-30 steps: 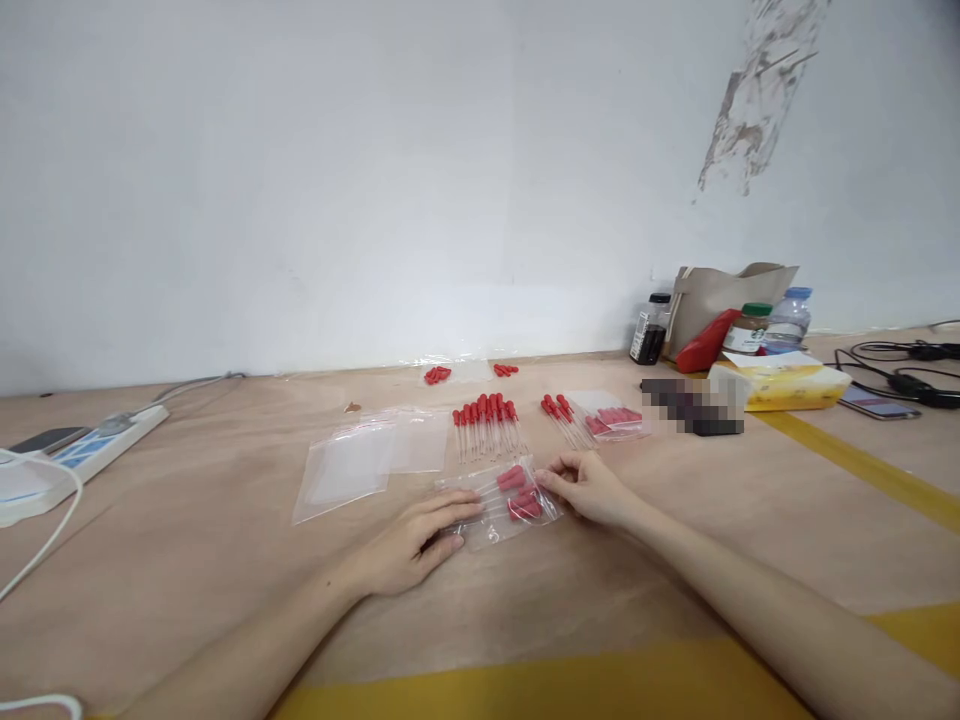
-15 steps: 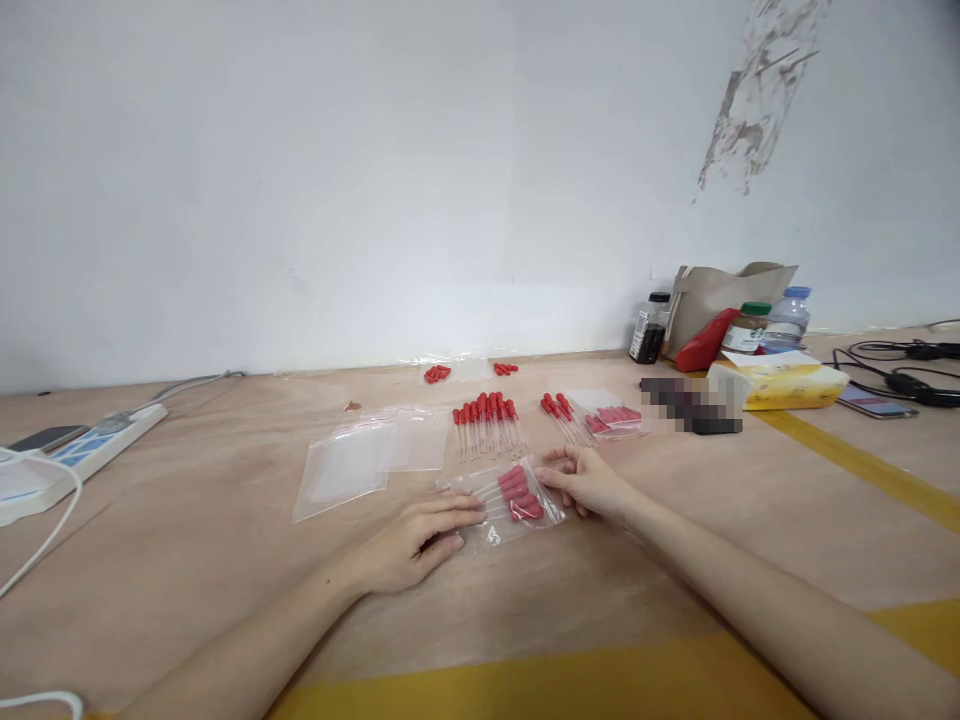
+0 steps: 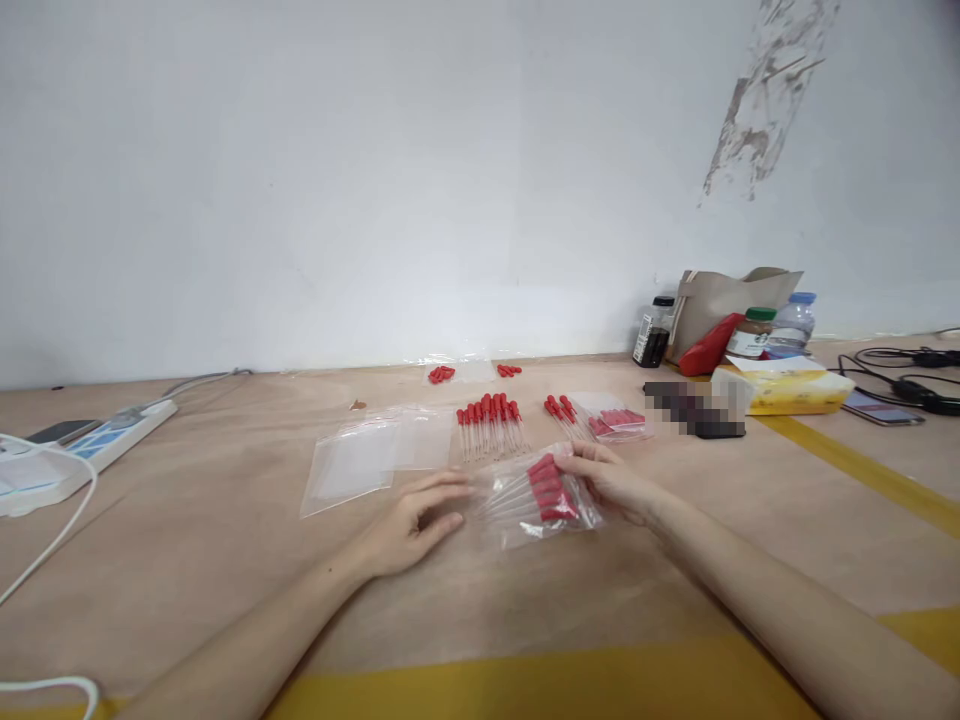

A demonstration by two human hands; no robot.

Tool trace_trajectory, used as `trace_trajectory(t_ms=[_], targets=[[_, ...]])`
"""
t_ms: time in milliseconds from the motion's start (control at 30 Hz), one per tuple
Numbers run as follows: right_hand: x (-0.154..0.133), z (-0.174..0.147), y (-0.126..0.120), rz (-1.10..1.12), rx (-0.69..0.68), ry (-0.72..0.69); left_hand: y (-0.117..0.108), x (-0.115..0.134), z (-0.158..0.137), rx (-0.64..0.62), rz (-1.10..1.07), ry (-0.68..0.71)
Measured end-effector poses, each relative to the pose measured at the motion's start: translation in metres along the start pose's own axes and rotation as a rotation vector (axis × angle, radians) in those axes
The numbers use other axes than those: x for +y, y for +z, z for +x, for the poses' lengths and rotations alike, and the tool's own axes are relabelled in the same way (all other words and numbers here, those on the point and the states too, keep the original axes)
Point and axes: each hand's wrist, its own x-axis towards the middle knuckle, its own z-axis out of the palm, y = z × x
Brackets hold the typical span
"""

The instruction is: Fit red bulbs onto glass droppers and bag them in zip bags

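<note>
Between my hands is a clear zip bag (image 3: 517,510) holding several glass droppers with red rubber bulbs (image 3: 551,490). My right hand (image 3: 611,480) pinches the bag's right end, near the bulbs. My left hand (image 3: 420,520) rests on the table just left of the bag, fingers apart and holding nothing. Behind the bag lies a row of loose red-bulbed droppers (image 3: 489,425). A smaller group of droppers (image 3: 562,412) sits to its right, beside a filled bag (image 3: 621,422). Flat clear bags (image 3: 352,460) lie to the left.
Loose red bulbs (image 3: 441,374) lie near the wall. At the right stand a dark bottle (image 3: 652,335), a grey bag (image 3: 720,300), a green-lidded jar (image 3: 751,335) and a yellow tissue pack (image 3: 799,390). A power strip (image 3: 90,450) with cables is at the left.
My right hand has drawn the bag of droppers to the right and slightly lifted it. My left hand has come off the bag and now lies apart from it.
</note>
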Motion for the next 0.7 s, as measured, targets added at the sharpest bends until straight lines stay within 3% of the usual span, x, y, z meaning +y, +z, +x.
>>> trace_trajectory(t_ms=[133,267,367,500,700], targets=[[-0.02,0.004,-0.027,0.029,0.324,-0.167,-0.011,-0.027,0.002,0.127,0.284,-0.125],[-0.031,0.019,-0.07,0.081,0.66,-0.494,-0.018,-0.047,0.002,0.034,0.43,-0.291],[-0.024,0.032,-0.099,0.05,0.817,-0.596,-0.016,-0.052,0.0,-0.013,0.456,-0.344],[-0.005,0.044,-0.114,-0.198,0.884,-0.523,-0.011,-0.052,-0.001,-0.025,0.454,-0.379],[0.007,0.054,-0.095,-0.314,0.769,-0.505,-0.01,-0.052,-0.001,-0.024,0.434,-0.387]])
